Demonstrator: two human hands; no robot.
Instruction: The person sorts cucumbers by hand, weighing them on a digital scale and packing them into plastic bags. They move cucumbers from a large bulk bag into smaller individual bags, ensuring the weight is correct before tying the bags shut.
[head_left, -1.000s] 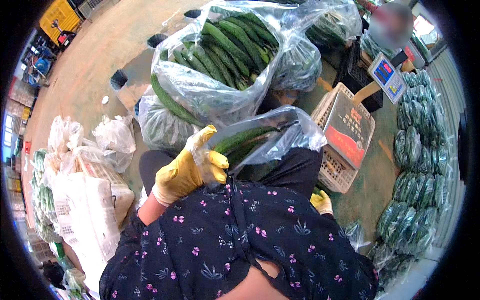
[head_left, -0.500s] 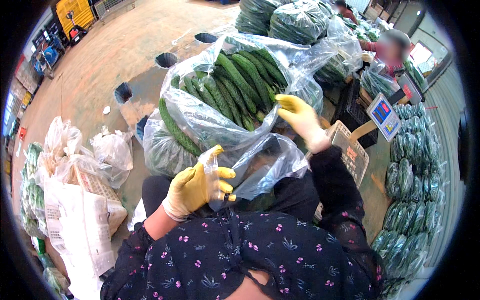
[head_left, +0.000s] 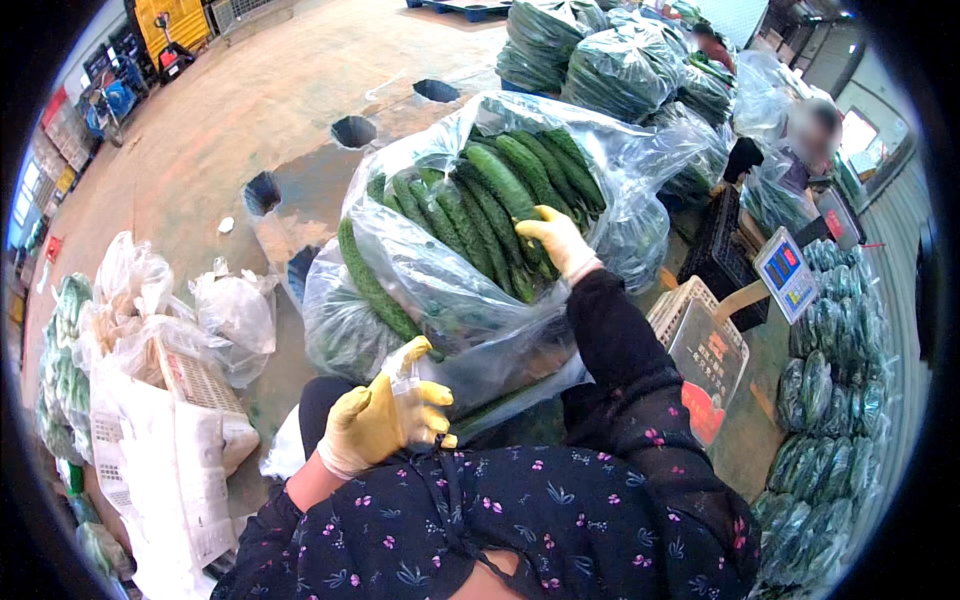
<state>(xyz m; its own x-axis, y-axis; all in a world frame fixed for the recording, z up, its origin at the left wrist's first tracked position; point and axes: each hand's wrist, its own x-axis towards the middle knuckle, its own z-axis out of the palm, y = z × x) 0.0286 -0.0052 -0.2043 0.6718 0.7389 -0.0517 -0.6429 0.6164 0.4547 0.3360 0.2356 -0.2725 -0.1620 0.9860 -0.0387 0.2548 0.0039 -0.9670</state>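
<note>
The left hand [head_left: 385, 415], in a yellow glove, has its thumb and fingers spread apart, with the film of a small clear bag [head_left: 525, 400] across the fingers; the right hand [head_left: 553, 238], gloved too and well apart from it, reaches over the large clear bag [head_left: 450, 290] and touches the heap of cucumbers [head_left: 495, 200] inside; I can't make out from here whether its fingers close round one. To my eye a grip round the middle, with a lift along the cucumber's length, would spare the skin from scraping its neighbours; a spread left hand suits holding the small bag's mouth wide. One long cucumber [head_left: 370, 285] lies along the large bag's left side; a scale [head_left: 712, 355] sits to the right, packed bags [head_left: 830, 390] lie in rows beyond it, and a white crate [head_left: 200, 375] stands to the left.
</note>
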